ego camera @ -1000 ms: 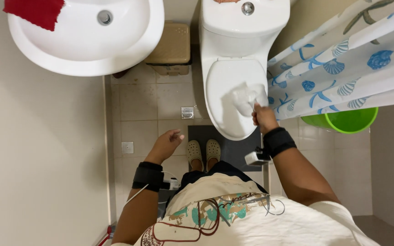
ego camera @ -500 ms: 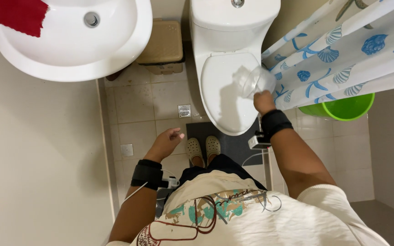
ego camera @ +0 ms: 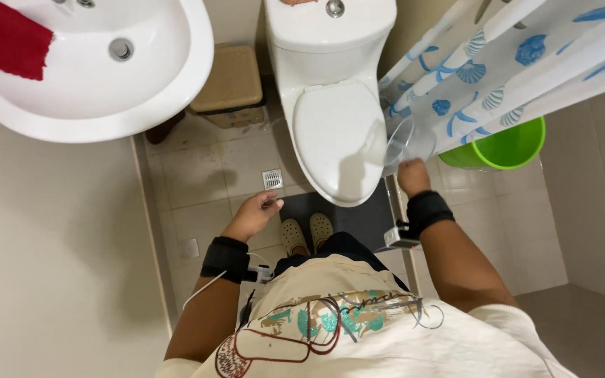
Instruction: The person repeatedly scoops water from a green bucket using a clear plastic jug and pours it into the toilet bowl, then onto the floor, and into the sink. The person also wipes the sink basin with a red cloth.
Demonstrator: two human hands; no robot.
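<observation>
My right hand (ego camera: 413, 176) is raised beside the right edge of the white toilet (ego camera: 337, 133), whose lid is down. It grips a clear, see-through plastic cup (ego camera: 407, 143), which is tilted and blurred against the shower curtain (ego camera: 498, 63). A black band (ego camera: 425, 210) wraps that wrist. My left hand (ego camera: 253, 213) hangs lower, over the tiled floor near a small floor drain (ego camera: 272, 179). Its fingers are curled, with perhaps something tiny at the tips that is too small to make out. It wears a black wrist band (ego camera: 225, 257) with a white cable.
A white sink (ego camera: 106, 91) with a red cloth (ego camera: 8, 42) on its rim is at the upper left. A beige bin (ego camera: 232, 84) stands between sink and toilet. A green bucket (ego camera: 509, 147) sits under the curtain. My feet in beige shoes (ego camera: 306, 233) stand on a dark mat.
My right hand has moved with the clear cup from over the toilet lid to the right, toward the shower curtain. My left hand stays about where it was.
</observation>
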